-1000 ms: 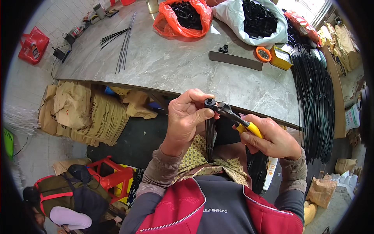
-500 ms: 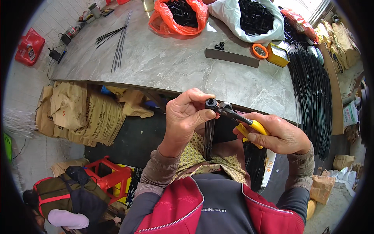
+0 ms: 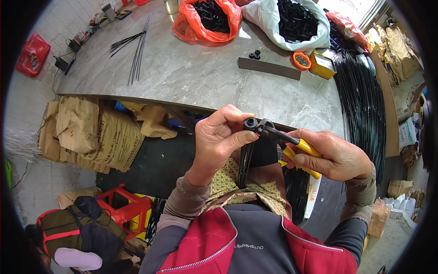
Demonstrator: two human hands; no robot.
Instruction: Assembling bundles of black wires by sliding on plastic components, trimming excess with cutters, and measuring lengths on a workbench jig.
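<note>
Between the thumb and index finger of my left hand (image 3: 218, 139) is a black tubular fitting (image 3: 250, 123) with a round open end facing up. Dark slender rods (image 3: 245, 166) hang beneath it toward my lap. My right hand (image 3: 335, 155) is wrapped round pliers (image 3: 306, 147) with yellow grips and a dark metal head. Their handles stand spread apart. The jaws are right beside the fitting, close to my left thumb tip; whether they touch it I cannot tell.
Ahead is a grey marble-patterned table (image 3: 182, 68). On it are an orange bag (image 3: 185, 27) and a white bag (image 3: 269, 27) of black parts, a grey strip (image 3: 268, 68), a small orange dish (image 3: 295, 60), a yellow tin (image 3: 322, 68) and long black rods (image 3: 362, 100). A red stool (image 3: 123, 212) stands lower left.
The pliers' handles have spread wider, and their jaws have come slightly away from the fitting. My right hand has shifted a little to the right. My left hand keeps its pinch.
</note>
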